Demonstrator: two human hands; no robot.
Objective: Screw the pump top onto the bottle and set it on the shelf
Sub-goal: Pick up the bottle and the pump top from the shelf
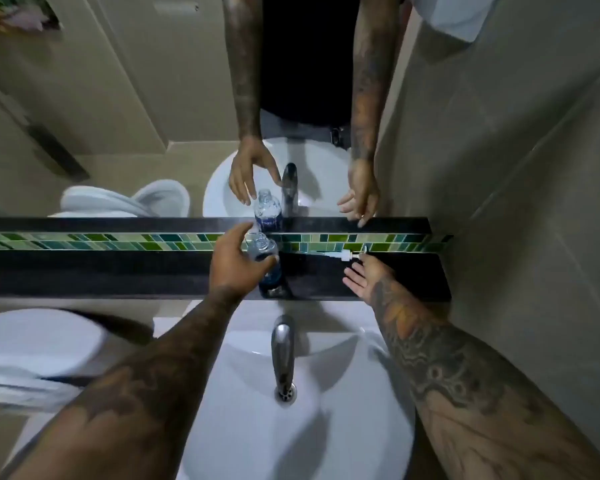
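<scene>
Dark shelf (118, 271) spans the sink. Clear plastic bottle (265, 261) stands at 12 o'clock, uncapped; L hand (234, 263) curls round its shoulder, fingers not yet closed. Probably light, squashy, grip mid-body. Pump top (343, 254) lies at 1 o'clock; R hand (362, 277) spread flat beside it.

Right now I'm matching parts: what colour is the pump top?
White; the pump top shows best in the head view.

A bathroom: white ceramic washbasin (343, 393) with chrome tap (282, 344) at 6 o'clock, white toilet (32, 344) at 8 o'clock, wall mirror (118, 116) at 12 o'clock.
</scene>
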